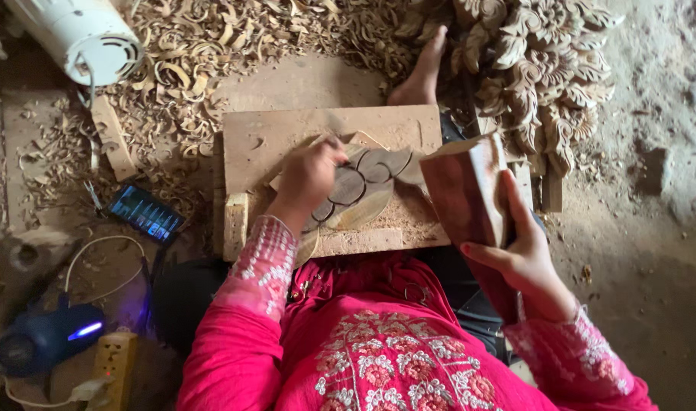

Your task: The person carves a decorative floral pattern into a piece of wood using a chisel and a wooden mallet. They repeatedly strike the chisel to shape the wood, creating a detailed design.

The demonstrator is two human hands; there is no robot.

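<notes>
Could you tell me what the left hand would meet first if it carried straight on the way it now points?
Probably the carved leaf piece just ahead of the left hand, on the board; depth is hard to judge.

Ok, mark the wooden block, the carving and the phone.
wooden block (464, 190), head view, its broad face.
carving (367, 183), head view, a middle petal.
phone (145, 212), head view, its lit screen.

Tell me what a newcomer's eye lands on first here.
The bright pink sleeves frame a leaf carving on a board at centre, where the left hand works. The right hand has its grip on a reddish wood block. Carved flowers pile top right; shavings spread top left.
</notes>
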